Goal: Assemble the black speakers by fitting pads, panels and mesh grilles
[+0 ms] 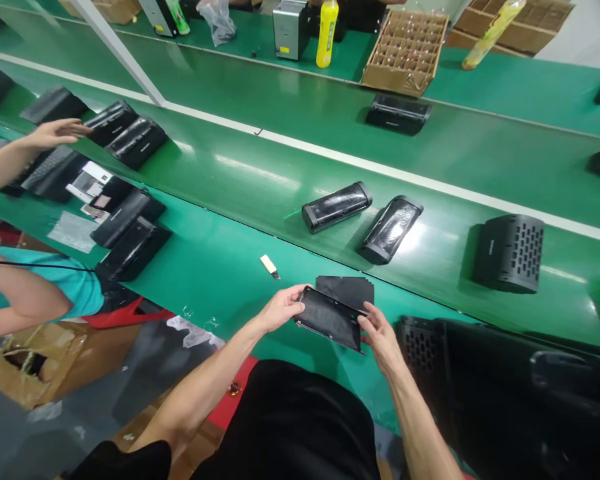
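Observation:
Both my hands hold a shallow black plastic panel, tilted above the green bench, its hollow inner side facing me. My left hand pinches its left end between thumb and fingers. At the right end, my right hand grips the edge, with some fingers hidden behind it. Just beyond the panel lies a stack of thin black sheets. A small cream-coloured tool with a dark tip rests on the bench to the left of the sheets.
Two black speaker-like housings and a perforated black housing lie on the green belt. A large black bin stands right of my arm. A co-worker's hand reaches toward housings at left. A metal post crosses the belt.

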`<state>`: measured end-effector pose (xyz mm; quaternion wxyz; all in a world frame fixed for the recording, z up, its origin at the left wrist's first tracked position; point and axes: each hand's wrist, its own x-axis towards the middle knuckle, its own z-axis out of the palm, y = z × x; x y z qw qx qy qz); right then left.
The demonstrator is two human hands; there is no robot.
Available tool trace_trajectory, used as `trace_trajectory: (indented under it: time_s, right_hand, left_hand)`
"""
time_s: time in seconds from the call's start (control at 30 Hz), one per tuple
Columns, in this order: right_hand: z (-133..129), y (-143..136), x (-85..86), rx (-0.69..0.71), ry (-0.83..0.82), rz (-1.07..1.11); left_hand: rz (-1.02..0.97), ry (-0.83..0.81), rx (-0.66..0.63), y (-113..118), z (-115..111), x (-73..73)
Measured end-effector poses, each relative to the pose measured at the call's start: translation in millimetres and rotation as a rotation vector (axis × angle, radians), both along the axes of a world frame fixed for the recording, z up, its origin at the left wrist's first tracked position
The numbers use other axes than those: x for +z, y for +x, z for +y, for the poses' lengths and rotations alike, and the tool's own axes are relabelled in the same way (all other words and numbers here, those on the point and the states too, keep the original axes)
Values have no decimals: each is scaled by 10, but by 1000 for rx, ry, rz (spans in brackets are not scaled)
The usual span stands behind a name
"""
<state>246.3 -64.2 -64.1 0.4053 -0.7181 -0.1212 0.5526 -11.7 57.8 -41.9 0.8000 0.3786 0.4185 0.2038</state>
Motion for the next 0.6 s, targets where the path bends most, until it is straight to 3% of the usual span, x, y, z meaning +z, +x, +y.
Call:
trace_trajectory:
  time_s: [0.1,0.27,0.47,0.6]
  right_hand:
    - [-47,-47,-20,-5,54,-75]
    - [-32,-175,24,113,133,-289]
    - [-10,-105,91,-90,0,196]
    - [-20,-87,207,-134,-25,337]
  left_hand:
    - [40,11,-11,-7,-8,8]
    - [43,-9,-27,-6,-20,21]
    - [-5,-37,8,-23,-13,40]
    - [-26,-48,28,-17,-16,57]
